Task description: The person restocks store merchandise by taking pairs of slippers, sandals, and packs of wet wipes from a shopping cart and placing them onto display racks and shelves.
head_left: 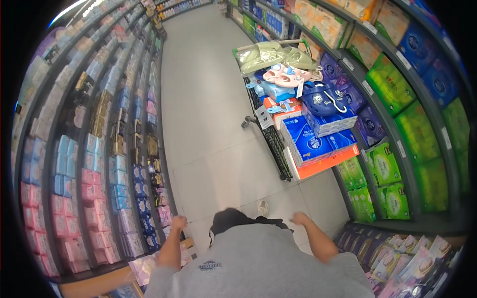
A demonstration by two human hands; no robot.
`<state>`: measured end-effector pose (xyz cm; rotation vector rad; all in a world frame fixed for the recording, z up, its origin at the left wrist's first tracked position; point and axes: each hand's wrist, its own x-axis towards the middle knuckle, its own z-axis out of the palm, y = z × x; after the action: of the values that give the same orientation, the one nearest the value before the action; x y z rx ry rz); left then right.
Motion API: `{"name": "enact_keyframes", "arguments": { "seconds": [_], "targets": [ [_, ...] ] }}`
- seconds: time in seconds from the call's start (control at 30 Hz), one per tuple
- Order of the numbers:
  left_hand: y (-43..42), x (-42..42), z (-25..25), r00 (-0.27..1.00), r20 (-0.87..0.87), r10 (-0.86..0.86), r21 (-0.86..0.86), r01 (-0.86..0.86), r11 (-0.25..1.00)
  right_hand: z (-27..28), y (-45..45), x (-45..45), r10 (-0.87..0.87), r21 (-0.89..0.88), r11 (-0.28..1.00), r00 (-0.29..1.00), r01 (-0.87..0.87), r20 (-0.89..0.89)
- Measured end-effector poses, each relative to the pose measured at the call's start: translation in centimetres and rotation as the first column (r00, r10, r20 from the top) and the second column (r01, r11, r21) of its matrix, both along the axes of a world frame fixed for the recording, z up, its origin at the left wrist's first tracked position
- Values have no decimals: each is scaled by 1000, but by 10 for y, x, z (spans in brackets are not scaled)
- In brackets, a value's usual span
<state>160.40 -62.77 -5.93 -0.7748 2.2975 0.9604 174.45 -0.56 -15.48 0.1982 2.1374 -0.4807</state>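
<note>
My left hand (pixel 179 223) hangs beside my body near the left shelves, small and a little blurred, with its fingers curled. On the other side, my right hand (pixel 299 218) is held out over the floor, below the loaded shopping cart (pixel 272 149), and touches nothing that I can see. Its fingers look bent, but their detail is blurred. The cart carries blue tissue packs (pixel 312 141), an orange-and-white box (pixel 325 166), navy clogs (pixel 320 102), pink clogs (pixel 286 75) and green slippers (pixel 262 56).
Shelves of pink and blue packs (pixel 66 208) line the left side. Green packs (pixel 392 203) and purple packs (pixel 370 125) fill the right shelves. The tiled floor (pixel 208 109) runs ahead between them. Pink-and-white packages (pixel 407 263) lie at the lower right.
</note>
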Motion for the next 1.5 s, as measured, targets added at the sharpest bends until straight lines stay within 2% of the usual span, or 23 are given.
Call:
{"name": "enact_keyframes", "arguments": {
  "seconds": [0.03,0.07,0.1,0.13,0.23,0.27,0.33,0.4,0.5,0.57,0.67,0.73,0.87,0.93,1.07,1.1,1.17,1.3,1.37,1.4,1.43,1.47,1.5],
  "targets": [
    [2,-23,-12,994,-7,-106,-59,105,993,49,-11,-41,-234,-160,966,947,201,-221],
    [4,-50,-24,977,-13,-213,-118,210,971,62,-18,-91,-220,-253,956,930,145,-296],
    [22,-74,-15,951,-90,-296,-186,276,943,101,-35,-139,-445,-420,839,880,345,-167],
    [49,-102,-5,910,-161,-383,-261,335,905,131,-48,-182,-514,-575,742,843,344,-158],
    [118,-209,-20,862,-252,-440,-127,422,898,193,-83,-287,-663,-749,574,724,330,-189],
    [157,-247,4,831,-269,-487,-147,464,874,201,-91,-317,-712,-801,507,678,319,-180],
    [211,-330,-2,711,-441,-548,-160,539,827,226,-100,-380,-744,-809,489,640,327,-191],
    [269,-417,10,689,-517,-509,-32,578,815,241,-101,-439,-779,-815,468,595,342,-198],
    [355,-543,63,572,-668,-476,30,660,750,262,-100,-543,-895,-835,335,425,436,-137],
    [399,-613,92,421,-799,-429,-16,699,715,278,-99,-600,-991,-829,111,123,548,-51],
    [453,-696,148,128,-934,-333,-119,767,630,266,-93,-669,-994,-835,-49,-112,547,-15],
    [483,-733,165,78,-933,-352,-169,768,618,251,-89,-702,-942,-814,-160,-332,559,-42],
    [516,-779,153,98,-863,-495,-188,848,496,267,-85,-727,-873,-843,-349,-469,409,134],
    [522,-788,158,264,-703,-660,-41,912,408,258,-82,-732,-859,-831,-365,-496,420,126],
    [521,-793,153,224,-755,-617,-58,914,402,272,-83,-736,-840,-867,-313,-540,387,63],
    [520,-798,146,306,-772,-557,72,913,402,283,-84,-735,-825,-869,-326,-560,373,69],
    [521,-811,148,434,-759,-486,261,886,384,312,-81,-733,-878,-793,-280,-478,542,-16],
    [488,-812,189,655,-595,-465,544,755,366,355,-96,-713,-856,-891,-262,-516,370,37],
    [468,-802,203,774,-428,-466,712,607,353,365,-104,-697,-924,-936,-198,-374,291,79],
    [457,-795,209,820,-323,-473,782,512,354,381,-107,-685,-951,-900,-202,-298,387,85],
    [442,-796,198,803,-244,-544,878,421,227,377,-113,-674,-943,-905,-203,-324,373,78],
    [424,-795,178,765,-173,-620,948,300,106,367,-120,-662,-972,-927,-120,-234,354,36],
    [402,-784,169,760,-123,-638,972,221,76,358,-127,-648,-989,-943,-35,-145,331,-15]
  ]
}}
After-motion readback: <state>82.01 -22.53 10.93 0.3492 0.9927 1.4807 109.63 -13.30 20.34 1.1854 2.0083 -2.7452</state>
